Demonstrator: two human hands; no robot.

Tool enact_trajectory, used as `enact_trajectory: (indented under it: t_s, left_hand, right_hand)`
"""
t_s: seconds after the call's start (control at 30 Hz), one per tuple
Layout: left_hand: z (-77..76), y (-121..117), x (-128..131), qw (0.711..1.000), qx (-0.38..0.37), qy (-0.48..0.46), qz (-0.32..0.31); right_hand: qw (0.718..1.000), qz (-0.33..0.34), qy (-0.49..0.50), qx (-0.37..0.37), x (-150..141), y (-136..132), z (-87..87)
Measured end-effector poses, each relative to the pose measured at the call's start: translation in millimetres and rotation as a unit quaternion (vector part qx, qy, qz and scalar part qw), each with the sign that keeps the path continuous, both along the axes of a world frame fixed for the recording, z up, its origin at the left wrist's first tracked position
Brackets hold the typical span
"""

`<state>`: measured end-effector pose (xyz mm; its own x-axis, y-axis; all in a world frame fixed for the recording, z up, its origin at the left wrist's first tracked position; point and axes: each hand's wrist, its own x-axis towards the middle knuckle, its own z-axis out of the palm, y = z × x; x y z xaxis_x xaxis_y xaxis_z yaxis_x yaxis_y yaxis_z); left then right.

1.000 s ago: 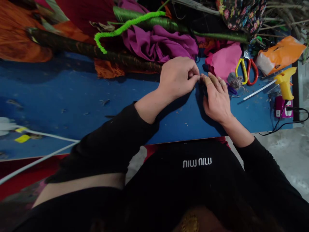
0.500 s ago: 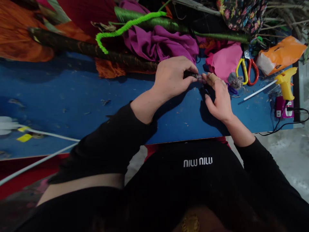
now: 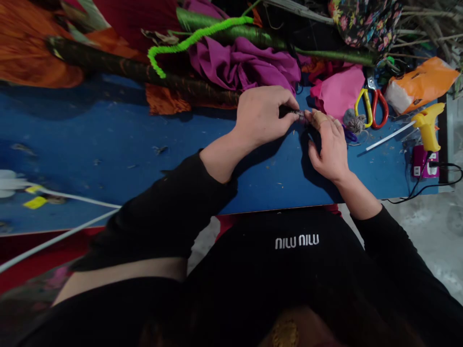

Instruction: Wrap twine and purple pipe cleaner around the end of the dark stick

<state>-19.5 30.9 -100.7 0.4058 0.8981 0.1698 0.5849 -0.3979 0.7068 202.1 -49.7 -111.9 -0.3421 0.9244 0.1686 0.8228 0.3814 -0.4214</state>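
My left hand is closed in a pinch on a short, thin, dark stick-like piece above the blue table. Its thumb and fingertips hide much of the piece; I cannot make out its exact kind. From the other side, the bent fingers of my right hand close on the right end of the same piece, while the right thumb stays apart below. Just beyond the right hand lie a grey yarn ball and scissors with yellow and red handles.
A dark branch, purple cloth and a green fuzzy stem lie along the back. A yellow glue gun and a purple socket block are at right. A white cable crosses the left front edge of the table.
The view has shifted slightly. Both hands keep their hold on the dark piece, and less of it shows between the fingers.
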Motion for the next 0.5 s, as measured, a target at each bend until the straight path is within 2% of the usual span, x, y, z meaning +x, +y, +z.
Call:
enact_trajectory:
  t_s: [0.17, 0.5]
  left_hand:
    - [-1.3, 0.2, 2.0, 0.999, 0.021, 0.028, 0.008]
    - [-4.0, -2.2, -0.1, 1.0, 0.027, 0.013, 0.005]
  right_hand:
    - [1.0, -0.004, 0.007, 0.003, 0.0, -0.1, -0.2]
    - [1.0, -0.007, 0.011, 0.005, 0.6, -2.1, 4.6]
